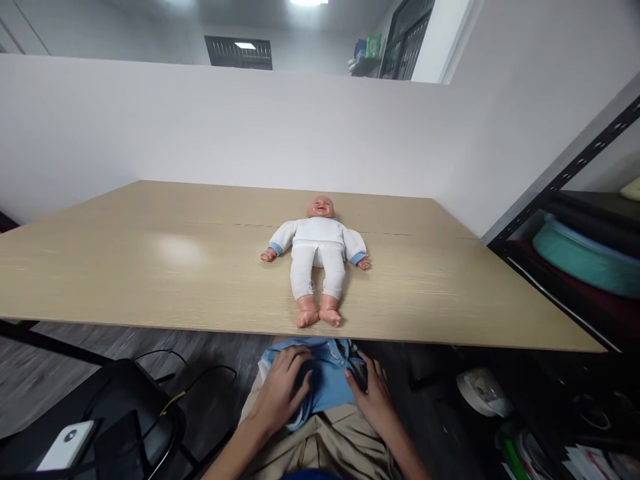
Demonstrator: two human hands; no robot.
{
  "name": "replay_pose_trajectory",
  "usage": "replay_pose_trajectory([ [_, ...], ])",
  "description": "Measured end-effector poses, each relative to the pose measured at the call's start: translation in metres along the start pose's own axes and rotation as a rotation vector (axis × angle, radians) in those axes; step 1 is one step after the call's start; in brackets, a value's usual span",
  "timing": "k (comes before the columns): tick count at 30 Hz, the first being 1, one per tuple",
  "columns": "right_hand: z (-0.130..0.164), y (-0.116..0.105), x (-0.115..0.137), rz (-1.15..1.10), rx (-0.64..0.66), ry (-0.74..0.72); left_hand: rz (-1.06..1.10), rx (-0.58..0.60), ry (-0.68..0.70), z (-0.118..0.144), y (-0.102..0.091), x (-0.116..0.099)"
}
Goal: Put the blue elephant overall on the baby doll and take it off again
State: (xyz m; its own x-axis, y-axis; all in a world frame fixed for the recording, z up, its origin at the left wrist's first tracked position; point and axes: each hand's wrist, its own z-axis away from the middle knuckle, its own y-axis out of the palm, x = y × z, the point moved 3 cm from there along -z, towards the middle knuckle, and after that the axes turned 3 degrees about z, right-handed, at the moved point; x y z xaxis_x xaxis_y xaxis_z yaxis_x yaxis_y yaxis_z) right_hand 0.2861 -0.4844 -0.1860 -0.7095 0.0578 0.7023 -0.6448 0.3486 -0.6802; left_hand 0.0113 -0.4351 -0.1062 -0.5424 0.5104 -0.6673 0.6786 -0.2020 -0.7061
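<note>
On the person's lap, below the desk edge, both hands work a blue garment (pixel 327 383). Left hand (pixel 283 390) lies palm down on it with fingers curled into the cloth, gripping a fold; right hand (pixel 373 393) presses on the garment's right side with fingers bent around the fabric (something dark sits under its fingertips, too unclear to name). The garment is bunched between the two hands, resting on beige trousers.

Just beyond the hands, a doll (pixel 320 257) lies face up on the desk (pixel 175 267), feet nearest the hands and close to the near edge, head away, arms spread; it wears a white top and white trousers.

Judging from this, handling the cloth well calls for spreading it flat and finding its openings before lifting it, keeping both grips apart so it does not twist.

Left of the left hand, a phone (pixel 67 443) rests on a black chair. Right of the right hand stands a shelf (pixel 575 200).
</note>
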Motion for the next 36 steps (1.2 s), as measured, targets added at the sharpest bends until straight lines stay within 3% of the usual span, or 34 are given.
replay_pose_trajectory([
  [3,-0.012,0.026,-0.008,0.037,0.032,0.019,-0.008,0.139,0.113,-0.036,0.018,-0.011],
  [6,-0.017,0.039,-0.007,0.039,0.03,-0.004,-0.074,0.276,0.159,-0.064,0.045,-0.012],
  [9,-0.017,0.039,-0.005,0.036,0.018,-0.021,-0.161,0.365,0.078,-0.081,0.068,-0.001],
  [12,-0.017,0.031,-0.004,0.017,0.004,-0.015,-0.158,0.342,-0.025,-0.084,0.07,0.009],
  [17,-0.017,0.012,0.009,0.021,0.087,-0.079,0.157,0.215,-0.19,-0.062,0.029,0.001],
  [22,-0.018,-0.018,0.058,0.105,0.204,-0.195,0.401,0.108,-0.255,-0.033,-0.026,-0.023],
  [29,-0.027,-0.064,0.139,-0.099,0.239,-0.451,0.156,0.081,-0.297,-0.004,-0.1,-0.025],
  [33,-0.044,-0.098,0.186,-0.161,0.22,-0.608,-0.037,0.045,-0.146,-0.004,-0.144,-0.044],
  [36,-0.068,-0.122,0.222,-0.169,0.201,-0.707,-0.031,0.065,0.0,-0.021,-0.158,-0.073],
])
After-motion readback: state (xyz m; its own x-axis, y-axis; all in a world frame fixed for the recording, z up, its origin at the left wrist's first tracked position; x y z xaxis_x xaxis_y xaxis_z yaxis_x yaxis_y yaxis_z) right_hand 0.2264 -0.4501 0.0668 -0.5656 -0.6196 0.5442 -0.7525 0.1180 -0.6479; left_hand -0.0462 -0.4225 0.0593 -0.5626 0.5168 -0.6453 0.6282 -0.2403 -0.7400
